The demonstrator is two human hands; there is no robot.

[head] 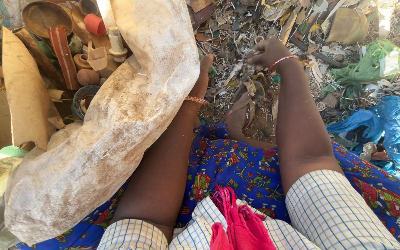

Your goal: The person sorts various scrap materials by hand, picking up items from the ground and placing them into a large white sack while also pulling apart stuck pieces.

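My right hand (268, 52) is closed on small pale scraps picked from the litter heap (237, 32) in front of me. A thin red bangle circles that wrist. My left hand (203, 74) reaches forward beside the edge of a big dirty white sack (130, 106); its fingers are mostly hidden by the sack, and a striped bangle sits on the wrist. Both forearms stretch out over my blue patterned skirt (237, 162). My foot in a worn sandal (245, 109) rests under the hands.
Inside the sack's mouth at upper left lie brown and red plastic pieces (77, 41), cups and tubes. A tan board (24, 92) leans at the left. Green (371, 65) and blue plastic bags (385, 125) lie at the right. A red cloth (237, 222) hangs at my waist.
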